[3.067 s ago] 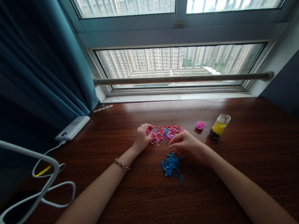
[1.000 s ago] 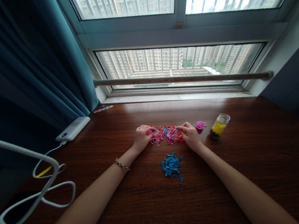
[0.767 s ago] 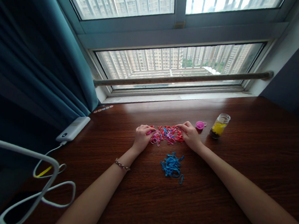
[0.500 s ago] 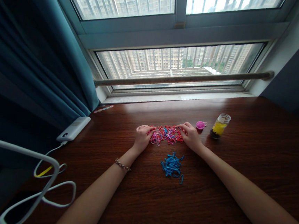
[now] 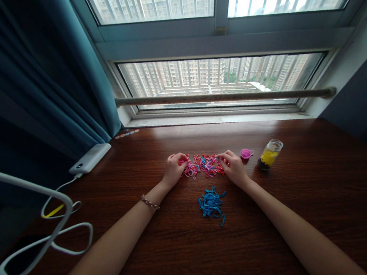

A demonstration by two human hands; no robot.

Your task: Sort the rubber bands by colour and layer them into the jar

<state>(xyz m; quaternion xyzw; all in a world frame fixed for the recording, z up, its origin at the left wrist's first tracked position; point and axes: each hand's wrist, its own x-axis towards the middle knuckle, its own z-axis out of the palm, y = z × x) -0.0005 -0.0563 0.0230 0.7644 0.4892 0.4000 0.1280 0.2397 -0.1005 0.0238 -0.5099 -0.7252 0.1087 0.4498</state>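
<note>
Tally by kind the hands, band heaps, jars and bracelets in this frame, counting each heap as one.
Hands: 2, left hand and right hand
Heaps: 2, mixed heap and blue heap
Jar: 1
Bracelet: 1
Total: 6

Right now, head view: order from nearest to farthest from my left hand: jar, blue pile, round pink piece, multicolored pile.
1. Multicolored pile, at your left hand
2. Blue pile, right, closer to you
3. Round pink piece, right
4. Jar, farther right

Bands (image 5: 210, 203) on table (image 5: 316, 166) before window (image 5: 182, 75)
</note>
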